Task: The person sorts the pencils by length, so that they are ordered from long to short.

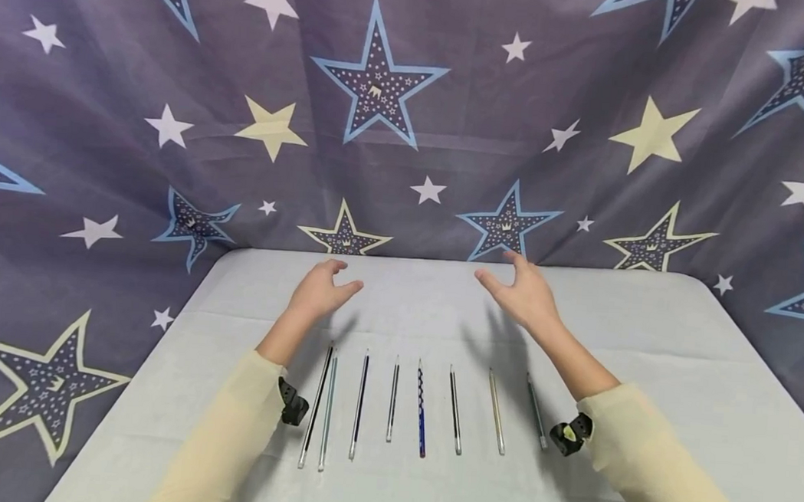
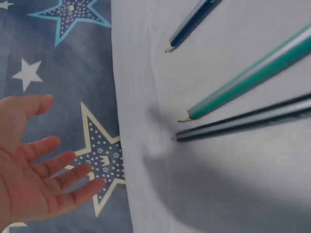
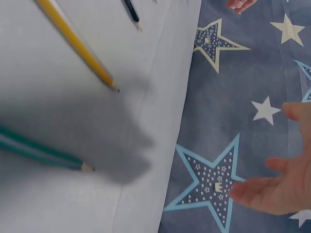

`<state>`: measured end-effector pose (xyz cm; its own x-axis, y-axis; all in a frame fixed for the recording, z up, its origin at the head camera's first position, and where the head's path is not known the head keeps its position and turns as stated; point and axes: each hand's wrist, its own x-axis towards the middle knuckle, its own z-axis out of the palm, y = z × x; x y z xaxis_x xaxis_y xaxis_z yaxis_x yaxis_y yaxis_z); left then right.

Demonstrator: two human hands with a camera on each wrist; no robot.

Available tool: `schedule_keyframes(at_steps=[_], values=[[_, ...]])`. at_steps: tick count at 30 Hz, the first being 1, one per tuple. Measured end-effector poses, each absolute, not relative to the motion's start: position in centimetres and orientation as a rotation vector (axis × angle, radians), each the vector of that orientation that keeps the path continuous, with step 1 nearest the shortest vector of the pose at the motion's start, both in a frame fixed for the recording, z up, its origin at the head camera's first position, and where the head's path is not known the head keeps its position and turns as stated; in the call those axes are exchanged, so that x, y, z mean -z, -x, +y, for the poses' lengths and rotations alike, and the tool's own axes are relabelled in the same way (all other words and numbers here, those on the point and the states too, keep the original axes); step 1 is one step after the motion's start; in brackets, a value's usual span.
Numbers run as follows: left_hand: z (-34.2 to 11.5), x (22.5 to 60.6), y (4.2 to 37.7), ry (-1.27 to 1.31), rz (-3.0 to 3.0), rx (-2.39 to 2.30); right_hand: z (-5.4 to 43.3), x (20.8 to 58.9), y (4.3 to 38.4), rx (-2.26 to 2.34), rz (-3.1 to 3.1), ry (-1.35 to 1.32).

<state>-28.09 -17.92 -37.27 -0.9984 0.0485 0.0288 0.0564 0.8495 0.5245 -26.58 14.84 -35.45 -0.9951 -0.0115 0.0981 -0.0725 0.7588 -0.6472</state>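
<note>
Purple-grey star-printed fabric (image 1: 442,154) hangs behind a white cloth-covered table (image 1: 412,305). Head view: eight sharpened pencils (image 1: 421,421) lie in a row on the table; the left hand (image 1: 320,288) and right hand (image 1: 527,295) hover empty towards its far edge, fingers loosely extended, beyond the pencil tips. Left wrist view: a green-and-silver striped pencil (image 2: 250,76) lies on the table, apart from the hand. Right wrist view: a yellow pointed pencil (image 3: 77,44) does likewise.

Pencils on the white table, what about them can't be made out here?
Left wrist: green-and-silver striped pencil, back end cut off by the right edge.
Right wrist: slim yellow pencil, back end cut off by the top edge.
Head: blue-and-white patterned pencil, any lettering too small.
</note>
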Motion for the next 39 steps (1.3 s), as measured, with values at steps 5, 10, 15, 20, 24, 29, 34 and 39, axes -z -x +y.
schedule_keyframes(at_steps=[5,10,15,20,24,29,34,39], values=[[-18.9,38.1,27.4,0.068,-2.952,1.004,13.9,35.7,26.1,-1.237,-2.834,-0.070],[-20.0,38.8,26.5,-0.023,-2.940,1.080,12.7,36.3,25.7,-1.247,-2.828,-0.100],[-21.0,39.4,25.5,-0.099,-2.971,1.156,11.3,36.9,25.2,-1.264,-2.843,-0.131],[-22.0,39.9,24.5,-0.140,-2.984,1.304,9.7,37.4,24.4,-1.322,-2.868,-0.181],[-22.6,40.3,23.6,-0.176,-2.978,1.428,8.2,37.7,23.7,-1.368,-2.898,-0.219],[-23.2,40.6,22.4,-0.200,-2.985,1.503,6.3,38.3,22.7,-1.384,-2.911,-0.284],[-23.2,40.9,21.3,-0.191,-2.991,1.536,4.4,38.9,21.5,-1.418,-2.917,-0.394],[-22.9,41.6,20.7,-0.163,-2.976,1.581,2.5,39.7,20.5,-1.442,-2.931,-0.537]])
